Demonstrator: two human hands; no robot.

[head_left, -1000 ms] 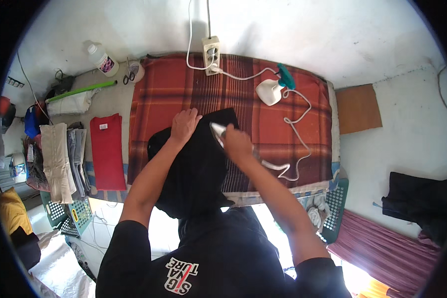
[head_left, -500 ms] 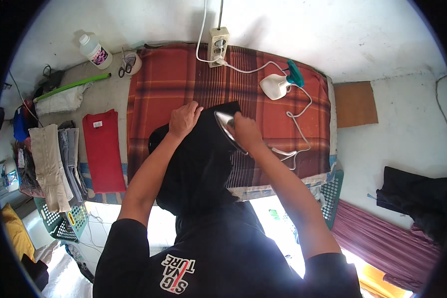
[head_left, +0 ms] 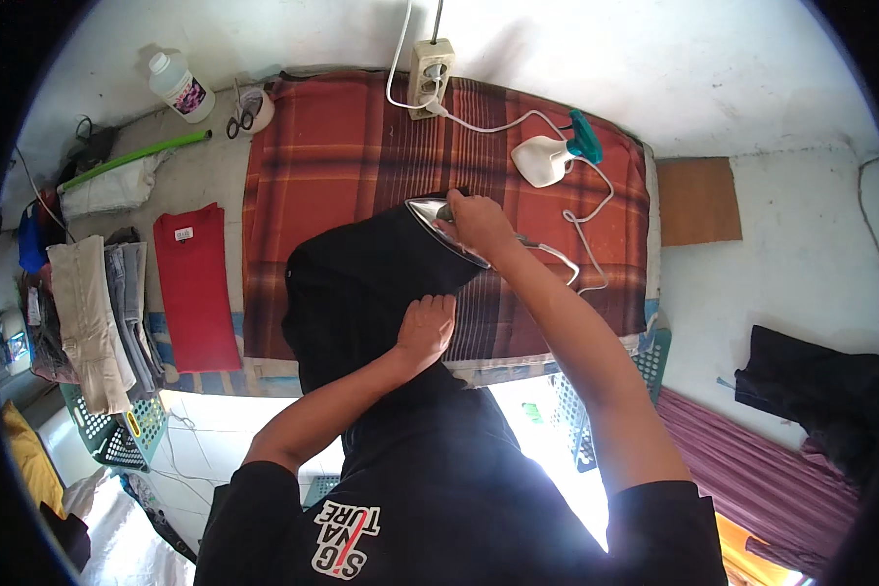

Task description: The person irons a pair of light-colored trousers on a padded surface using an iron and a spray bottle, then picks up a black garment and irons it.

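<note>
A black garment [head_left: 361, 259] lies on a red-brown plaid cloth [head_left: 332, 137], its lower part hanging over the front edge toward me. My right hand [head_left: 481, 227] is closed round the handle of a clothes iron [head_left: 428, 217]. The iron's soleplate rests on the garment's far right portion, tip pointing to the upper left. Nearer to me, my left hand [head_left: 428, 330] presses on the garment's near right edge with its fingers curled together; whether it pinches the fabric is hard to see.
A white spray bottle [head_left: 542, 161] with a green head stands far right by the iron's cord. A power strip [head_left: 431, 78] leans against the wall. To the left lie a folded red garment [head_left: 197, 288], folded trousers [head_left: 88, 322], scissors [head_left: 239, 124] and a clear bottle [head_left: 181, 88].
My left hand has come from the garment's far edge down to its near right edge. The iron has shifted slightly up and left, its tip turned more leftward.
</note>
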